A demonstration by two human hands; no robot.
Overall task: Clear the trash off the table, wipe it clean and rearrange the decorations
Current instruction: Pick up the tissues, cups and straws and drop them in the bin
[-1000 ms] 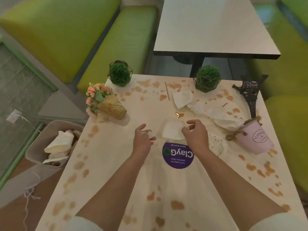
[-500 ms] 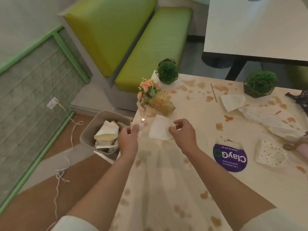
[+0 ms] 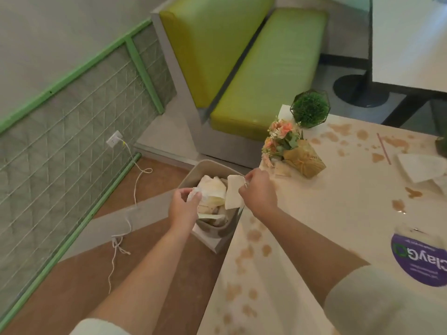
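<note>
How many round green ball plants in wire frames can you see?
2. One ball plant stands at the table's far left corner, behind the flower bouquet. Another is cut off by the right edge; more may be out of view.

We see a dim, warm, slightly yellowish picture, soft all over with smeared compression detail. Light falls evenly, so shadows are weak; a faint one lies under the pale stained tabletop point(image 3: 338, 213) edge on the brown floor point(image 3: 79, 281). The glossy lime-green padded bench point(image 3: 266, 68) carries a mild sheen. Wide-angle bending curves the green-framed quilted wall panel point(image 3: 72, 131) at left. The print on the round purple sticker point(image 3: 420, 259) is blurred.
</note>
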